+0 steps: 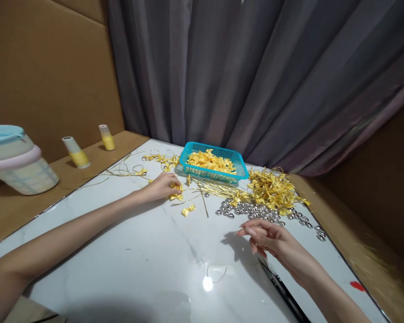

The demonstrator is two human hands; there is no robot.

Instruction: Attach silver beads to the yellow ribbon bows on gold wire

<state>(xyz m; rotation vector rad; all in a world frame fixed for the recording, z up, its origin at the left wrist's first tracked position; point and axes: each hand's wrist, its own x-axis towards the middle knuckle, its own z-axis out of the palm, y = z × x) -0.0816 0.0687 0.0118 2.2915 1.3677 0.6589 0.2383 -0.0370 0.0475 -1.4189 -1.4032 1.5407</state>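
My left hand reaches over the white table, its fingers curled onto a yellow ribbon bow left of centre. Another yellow bow lies just to the right and nearer. On the right, my right hand hovers above the table with its fingers loosely bent and partly apart, and nothing visible in them. Beneath it lies a black pointed tool. Silver rings are scattered beyond that hand. A short loose cord lies near the front.
Yellow bows fill a teal basket at the back. Gold cords and a yellow ribbon pile lie in front and to its right. Two yellow spools and a lidded cup stand left. A grey curtain hangs behind.
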